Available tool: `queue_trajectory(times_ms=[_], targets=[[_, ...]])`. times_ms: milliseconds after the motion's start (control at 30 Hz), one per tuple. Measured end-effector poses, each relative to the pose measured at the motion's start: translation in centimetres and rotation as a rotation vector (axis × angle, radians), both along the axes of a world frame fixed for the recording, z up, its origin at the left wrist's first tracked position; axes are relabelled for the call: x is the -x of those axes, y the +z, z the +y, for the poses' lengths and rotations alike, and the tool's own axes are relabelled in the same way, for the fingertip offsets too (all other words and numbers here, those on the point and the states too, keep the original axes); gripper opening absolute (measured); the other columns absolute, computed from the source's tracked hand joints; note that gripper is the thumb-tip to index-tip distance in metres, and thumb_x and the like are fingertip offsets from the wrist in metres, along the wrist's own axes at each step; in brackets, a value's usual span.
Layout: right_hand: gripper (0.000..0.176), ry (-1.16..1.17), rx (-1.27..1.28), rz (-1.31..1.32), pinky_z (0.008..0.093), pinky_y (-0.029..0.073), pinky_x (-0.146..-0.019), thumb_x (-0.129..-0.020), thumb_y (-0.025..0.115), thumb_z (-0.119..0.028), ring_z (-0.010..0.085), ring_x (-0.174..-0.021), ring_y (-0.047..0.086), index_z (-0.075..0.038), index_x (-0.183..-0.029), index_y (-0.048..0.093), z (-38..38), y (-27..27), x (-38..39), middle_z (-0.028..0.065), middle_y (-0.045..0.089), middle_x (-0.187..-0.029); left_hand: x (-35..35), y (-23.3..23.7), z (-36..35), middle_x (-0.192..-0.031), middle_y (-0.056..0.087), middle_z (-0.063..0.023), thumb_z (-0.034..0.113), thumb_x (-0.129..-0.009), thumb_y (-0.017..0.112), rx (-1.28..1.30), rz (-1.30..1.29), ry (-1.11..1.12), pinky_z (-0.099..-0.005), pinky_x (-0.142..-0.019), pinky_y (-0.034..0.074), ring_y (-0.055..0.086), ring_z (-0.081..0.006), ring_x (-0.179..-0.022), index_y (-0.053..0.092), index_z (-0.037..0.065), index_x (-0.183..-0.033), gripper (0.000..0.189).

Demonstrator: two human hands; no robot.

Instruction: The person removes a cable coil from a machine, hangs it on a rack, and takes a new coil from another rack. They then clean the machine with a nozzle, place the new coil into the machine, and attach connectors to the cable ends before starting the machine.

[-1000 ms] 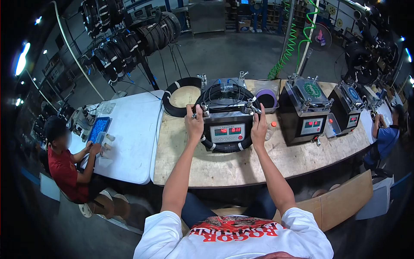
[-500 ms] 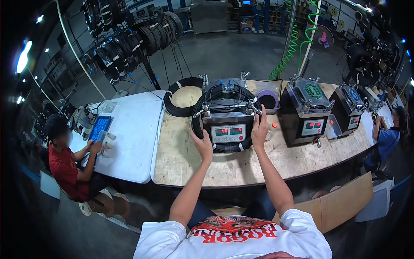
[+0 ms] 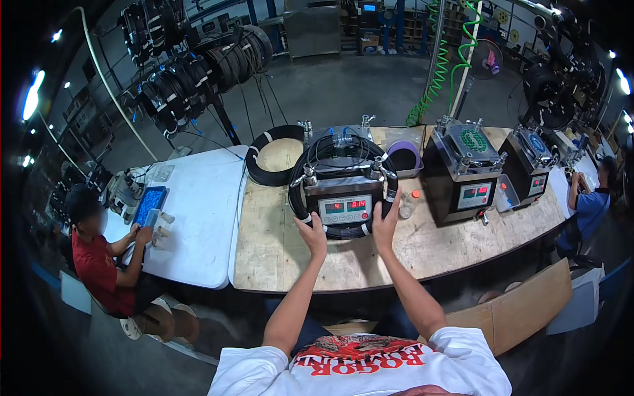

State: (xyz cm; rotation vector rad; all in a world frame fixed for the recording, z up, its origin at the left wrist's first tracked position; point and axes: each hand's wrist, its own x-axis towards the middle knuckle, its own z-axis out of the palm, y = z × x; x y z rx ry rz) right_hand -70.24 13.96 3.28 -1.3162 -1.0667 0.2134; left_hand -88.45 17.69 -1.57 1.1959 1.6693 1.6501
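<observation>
A coil of black cable, bound with white ties, loops around the front of a metal polishing machine with clamp posts on top. My left hand grips the coil at its lower left, thumb pointing up beside the machine's control panel. At the lower right, my right hand is closed on the same coil. Red digits glow on the panel between my hands. Thin cable strands run over the machine's top plate, where blue-tipped pieces show.
Another black cable coil lies to the left. A purple-rimmed tub and an orange-capped bottle stand right of the machine, before two similar machines. Co-workers sit at both sides, one in a red shirt at the white table.
My right hand has slid down from the coil's right side to its lower right. My left hand stays at the lower left. The panel digits have changed, and the view has shifted slightly.
</observation>
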Motion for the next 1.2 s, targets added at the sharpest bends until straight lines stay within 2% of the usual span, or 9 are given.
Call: queue_trajectory(times_ms=[300, 433, 633, 700, 800, 900, 1033, 1133, 1200], targets=[[0.084, -0.029, 0.04, 0.027, 0.0431, 0.022, -0.126, -0.1, 0.057, -0.01, 0.041, -0.157, 0.024, -0.006, -0.168, 0.007, -1.8, -1.4, 2.4, 0.0267, 0.023, -0.169, 0.7, 2.6, -0.9, -0.141, 0.049, -0.0366, 0.037, -0.098, 0.071, -0.002, -0.052, -0.084, -0.0464, -0.116, 0.035, 0.049, -0.0465, -0.134, 0.03, -0.017, -0.15, 0.086], [0.084, -0.051, 0.037, -0.001, 0.0447, 0.026, -0.124, -0.1, 0.057, -0.009, 0.044, -0.154, 0.028, -0.007, -0.168, 0.007, -1.7, -1.1, 2.6, 0.0292, 0.026, -0.166, 1.4, 4.0, 0.7, -0.136, 0.051, -0.028, 0.038, -0.095, 0.076, -0.224, 0.218, 0.004, -0.0465, -0.113, 0.037, 0.051, -0.0419, -0.128, 0.037, -0.008, -0.148, 0.08], [0.085, -0.084, 0.029, -0.064, 0.0477, 0.034, -0.119, -0.099, 0.058, -0.01, 0.0491, -0.148, 0.036, -0.008, -0.167, 0.008, -1.8, -1.2, 2.3, 0.0331, 0.032, -0.162, 3.1, 11.6, 4.8, -0.134, 0.05, -0.0215, 0.041, -0.097, 0.073, -0.378, 0.215, -0.141, -0.0437, -0.106, 0.041, 0.051, -0.0351, -0.125, 0.041, 0.001, -0.149, 0.073], [0.085, -0.07, 0.03, -0.046, 0.0474, 0.033, -0.12, -0.099, 0.059, -0.01, 0.0493, -0.148, 0.036, -0.007, -0.167, 0.009, -1.8, -1.3, 2.3, 0.0331, 0.032, -0.162, 3.0, 13.0, 5.1, -0.115, 0.065, -0.0249, 0.05, -0.102, 0.06, -0.265, 0.257, -0.12, -0.0475, -0.093, 0.048, 0.063, -0.042, -0.11, 0.056, 0.003, -0.136, 0.058], [0.084, -0.041, 0.047, -0.019, 0.0429, 0.027, -0.124, -0.1, 0.058, -0.01, 0.0431, -0.154, 0.029, -0.005, -0.167, 0.008, -1.9, -1.4, 2.1, 0.0287, 0.027, -0.166, 2.7, 13.0, 5.2, -0.087, 0.071, -0.0278, 0.06, -0.106, 0.041, -0.201, 0.337, -0.086, -0.0558, -0.078, 0.05, 0.066, -0.0531, -0.09, 0.066, 0.005, -0.117, 0.061], [0.08, -0.006, 0.04, 0.053, 0.043, 0.028, -0.123, -0.1, 0.059, -0.012, 0.042, -0.152, 0.034, -0.004, -0.166, 0.014, -2.0, -1.0, 1.9, 0.0287, 0.033, -0.164, 2.6, 12.6, 5.6, -0.09, 0.072, -0.0271, 0.058, -0.106, 0.044, -0.182, 0.358, -0.038, -0.0538, -0.079, 0.05, 0.067, -0.0514, -0.09, 0.066, 0.004, -0.117, 0.059], [0.065, -0.093, 0.027, 0.027, 0.0457, 0.04, -0.112, -0.099, 0.063, -0.017, 0.0414, -0.131, 0.051, 0.001, -0.155, 0.032, -0.9, -1.5, -0.1, 0.0279, 0.05, -0.142, 2.8, 12.7, 5.6, -0.089, 0.071, -0.0271, 0.056, -0.106, 0.046, -0.218, 0.31, -0.099, -0.0515, -0.077, 0.05, 0.067, -0.0506, -0.088, 0.066, 0.004, -0.116, 0.057], [0.051, -0.167, 0.02, 0.023, 0.0424, 0.046, -0.097, -0.099, 0.066, -0.022, 0.0312, -0.105, 0.057, 0.002, -0.141, 0.047, 1.2, 1.4, -1.9, 0.0195, 0.056, -0.118, 2.9, 12.2, 5.9, -0.088, 0.071, -0.027, 0.055, -0.106, 0.047, -0.235, 0.298, -0.094, -0.05, -0.076, 0.051, 0.068, -0.0498, -0.087, 0.066, 0.003, -0.116, 0.055], [0.045, -0.12, -0.089, -0.016, 0.0417, 0.047, -0.096, -0.1, 0.064, -0.021, 0.0304, -0.103, 0.058, 0.001, -0.138, 0.052, 2.9, 4.9, -2.9, 0.0188, 0.058, -0.114, 2.9, 12.2, 5.9, -0.087, 0.071, -0.027, 0.054, -0.106, 0.048, -0.223, 0.296, -0.099, -0.0494, -0.076, 0.051, 0.068, -0.0494, -0.087, 0.066, 0.003, -0.117, 0.055]])
